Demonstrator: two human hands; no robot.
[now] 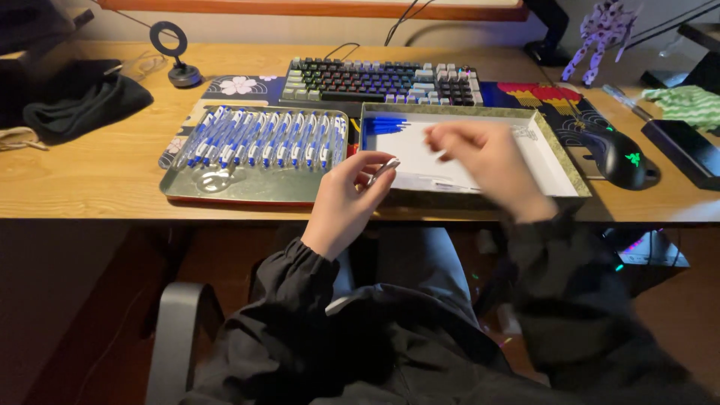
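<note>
Pen barrel (pixel 384 169), clear and slim, is pinched between the fingers of the left hand (pixel 346 199) over the desk's front edge, just before a shallow white box (pixel 551 161) that holds a few blue refills (pixel 385 124) in its far-left corner. Beside it, a grey tray (pixel 247 186) carries a row of assembled blue-and-white pens (pixel 266 139). Right hand (pixel 487 165) is motion-blurred above the box; its fingers seem closed on something thin and white, but the grasp cannot be made out.
</note>
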